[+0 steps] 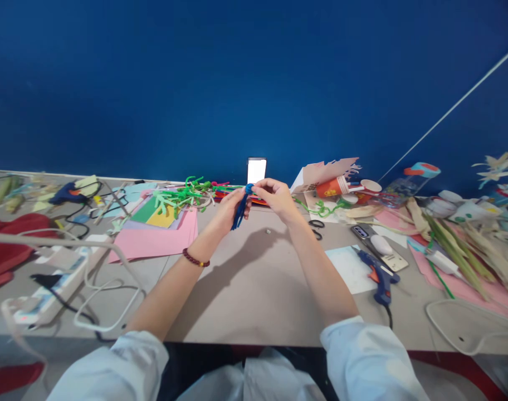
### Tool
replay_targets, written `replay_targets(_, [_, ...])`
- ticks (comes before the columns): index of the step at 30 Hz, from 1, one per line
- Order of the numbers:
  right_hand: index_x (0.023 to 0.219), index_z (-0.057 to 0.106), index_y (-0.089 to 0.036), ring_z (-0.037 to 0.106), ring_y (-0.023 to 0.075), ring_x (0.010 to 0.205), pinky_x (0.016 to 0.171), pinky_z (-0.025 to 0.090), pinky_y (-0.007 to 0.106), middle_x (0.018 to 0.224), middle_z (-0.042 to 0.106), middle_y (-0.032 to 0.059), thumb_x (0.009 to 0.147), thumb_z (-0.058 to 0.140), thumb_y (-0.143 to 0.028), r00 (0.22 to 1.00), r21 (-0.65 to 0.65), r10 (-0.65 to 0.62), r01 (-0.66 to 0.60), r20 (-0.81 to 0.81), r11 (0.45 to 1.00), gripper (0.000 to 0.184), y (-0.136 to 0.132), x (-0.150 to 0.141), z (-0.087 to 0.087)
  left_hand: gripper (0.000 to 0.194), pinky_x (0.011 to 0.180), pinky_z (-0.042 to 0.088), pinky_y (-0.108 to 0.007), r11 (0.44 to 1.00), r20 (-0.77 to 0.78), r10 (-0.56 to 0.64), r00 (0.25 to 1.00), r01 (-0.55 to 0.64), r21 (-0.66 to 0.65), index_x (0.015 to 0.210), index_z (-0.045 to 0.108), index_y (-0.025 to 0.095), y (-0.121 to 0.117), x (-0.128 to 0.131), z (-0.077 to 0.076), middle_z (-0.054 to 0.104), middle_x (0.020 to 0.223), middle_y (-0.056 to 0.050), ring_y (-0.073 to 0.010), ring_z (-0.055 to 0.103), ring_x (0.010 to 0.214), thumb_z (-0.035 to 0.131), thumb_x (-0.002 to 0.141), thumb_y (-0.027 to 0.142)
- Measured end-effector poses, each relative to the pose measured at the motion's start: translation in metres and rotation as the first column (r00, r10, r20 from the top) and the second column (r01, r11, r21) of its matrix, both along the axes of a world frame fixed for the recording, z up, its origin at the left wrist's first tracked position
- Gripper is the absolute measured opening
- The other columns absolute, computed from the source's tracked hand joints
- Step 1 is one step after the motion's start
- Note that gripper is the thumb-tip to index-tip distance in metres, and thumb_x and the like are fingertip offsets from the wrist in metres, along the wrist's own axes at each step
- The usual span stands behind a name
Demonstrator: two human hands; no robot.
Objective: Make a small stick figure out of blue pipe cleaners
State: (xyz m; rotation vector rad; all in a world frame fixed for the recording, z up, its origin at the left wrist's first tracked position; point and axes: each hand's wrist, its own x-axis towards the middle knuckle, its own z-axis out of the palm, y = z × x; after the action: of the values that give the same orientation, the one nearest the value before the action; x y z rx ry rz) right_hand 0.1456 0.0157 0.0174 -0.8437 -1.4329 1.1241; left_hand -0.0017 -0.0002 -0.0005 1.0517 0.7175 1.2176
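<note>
A bundle of blue pipe cleaners (239,213) is held up above the middle of the table, its loose ends hanging down and its top gathered into a small twisted knob. My left hand (229,211) closes around the bundle just below that knob. At the knob itself, my right hand (278,197) pinches with thumb and forefinger. Fine detail between the fingertips is too small to make out. Right behind the hands, a phone (257,169) with a bright white screen stands upright against the blue wall.
Green pipe cleaners (187,195) lie over coloured paper (166,240) at the left. A white power strip (64,284) with cables is nearer. To the right are scissors (316,224), paper cups (333,187), a hot glue gun (378,275), another phone (365,236) and dried husks (458,245).
</note>
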Motion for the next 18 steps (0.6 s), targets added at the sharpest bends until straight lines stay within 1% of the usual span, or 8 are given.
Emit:
replay_targets(2, [0.07, 0.062, -0.017, 0.056, 0.0121, 0.068, 0.068, 0.045, 0.027, 0.071, 0.063, 0.0002, 0.064, 0.072, -0.04, 0.997, 0.008, -0.082, 0.082, 0.006, 0.997, 0.025, 0.0025, -0.0008, -0.0017, 0.026, 0.042, 0.04, -0.02, 0.996, -0.052, 0.078, 0.996, -0.075, 0.057, 0.078, 0.055, 0.017, -0.0004, 0.0016, -0.001, 0.054, 0.061, 0.003, -0.0072, 0.048, 0.045, 0.067, 0.073, 0.04])
replay_targets(3, [0.07, 0.063, -0.017, 0.055, 0.0117, 0.068, 0.068, 0.044, 0.027, 0.071, 0.062, 0.0002, 0.065, 0.072, -0.039, 0.995, 0.0, -0.099, 0.099, 0.006, 0.995, 0.025, 0.0032, -0.0014, -0.0024, 0.025, 0.042, 0.04, -0.02, 0.99, -0.077, 0.118, 0.99, -0.111, 0.092, 0.078, 0.055, 0.017, -0.0008, 0.0023, -0.0015, 0.053, 0.06, 0.003, -0.0068, 0.047, 0.044, 0.069, 0.073, 0.038])
replay_targets(6, [0.07, 0.063, -0.017, 0.053, 0.0106, 0.065, 0.065, 0.043, 0.026, 0.07, 0.062, -0.0002, 0.064, 0.072, -0.038, 0.995, -0.033, -0.099, 0.099, -0.005, 0.995, 0.024, 0.0032, -0.0033, -0.0028, 0.021, 0.041, 0.036, -0.018, 0.963, -0.132, 0.215, 0.967, -0.188, 0.194, 0.078, 0.057, 0.018, -0.0018, 0.0034, -0.0029, 0.049, 0.054, 0.005, -0.0053, 0.043, 0.042, 0.068, 0.075, 0.035])
replay_targets(8, [0.07, 0.063, -0.017, 0.052, 0.0102, 0.064, 0.062, 0.042, 0.025, 0.069, 0.061, -0.0007, 0.063, 0.072, -0.039, 0.996, -0.053, -0.086, 0.086, -0.006, 0.995, 0.025, 0.0023, -0.0035, -0.0019, 0.019, 0.041, 0.034, -0.017, 0.954, -0.147, 0.232, 0.962, -0.195, 0.227, 0.075, 0.057, 0.018, -0.002, 0.0031, -0.0037, 0.046, 0.052, 0.006, -0.0048, 0.041, 0.042, 0.065, 0.078, 0.035])
replay_targets(10, [0.072, 0.064, -0.017, 0.051, 0.0099, 0.063, 0.06, 0.041, 0.024, 0.068, 0.06, -0.0015, 0.062, 0.072, -0.039, 0.999, -0.084, -0.046, 0.044, -0.017, 0.995, 0.026, 0.0017, -0.002, -0.0012, 0.021, 0.04, 0.033, -0.017, 0.967, -0.121, 0.184, 0.975, -0.158, 0.201, 0.072, 0.055, 0.018, -0.0016, 0.0022, -0.004, 0.044, 0.052, 0.006, -0.0043, 0.038, 0.04, 0.065, 0.078, 0.035])
replay_targets(13, [0.079, 0.065, -0.018, 0.049, 0.0088, 0.061, 0.058, 0.039, 0.023, 0.068, 0.059, -0.0025, 0.061, 0.073, -0.038, 0.997, -0.13, 0.043, -0.05, -0.057, 0.99, 0.028, 0.0026, 0.0018, -0.0014, 0.023, 0.038, 0.03, -0.017, 0.995, -0.001, 0.034, 0.999, -0.034, 0.095, 0.07, 0.051, 0.017, -0.0006, 0.0001, -0.0026, 0.042, 0.052, 0.007, -0.0035, 0.034, 0.038, 0.066, 0.077, 0.034])
replay_targets(15, [0.08, 0.064, -0.018, 0.049, 0.0081, 0.061, 0.057, 0.039, 0.023, 0.07, 0.059, -0.0027, 0.062, 0.074, -0.038, 0.994, -0.12, 0.078, -0.086, -0.074, 0.989, 0.028, 0.0036, 0.0037, -0.0017, 0.024, 0.037, 0.03, -0.016, 0.998, 0.087, -0.06, 0.994, 0.058, 0.023, 0.069, 0.049, 0.017, -0.0006, -0.0012, -0.0003, 0.039, 0.051, 0.007, -0.0035, 0.033, 0.038, 0.067, 0.077, 0.03])
replay_targets(18, [0.076, 0.061, -0.019, 0.048, 0.0077, 0.061, 0.055, 0.037, 0.022, 0.07, 0.057, -0.003, 0.062, 0.075, -0.039, 0.992, -0.078, 0.092, -0.099, -0.088, 0.992, 0.028, 0.0043, 0.004, -0.0011, 0.023, 0.037, 0.03, -0.015, 0.983, 0.177, -0.16, 0.971, 0.173, -0.063, 0.068, 0.046, 0.017, -0.0022, -0.0029, 0.0035, 0.037, 0.051, 0.007, -0.0038, 0.033, 0.038, 0.065, 0.079, 0.026])
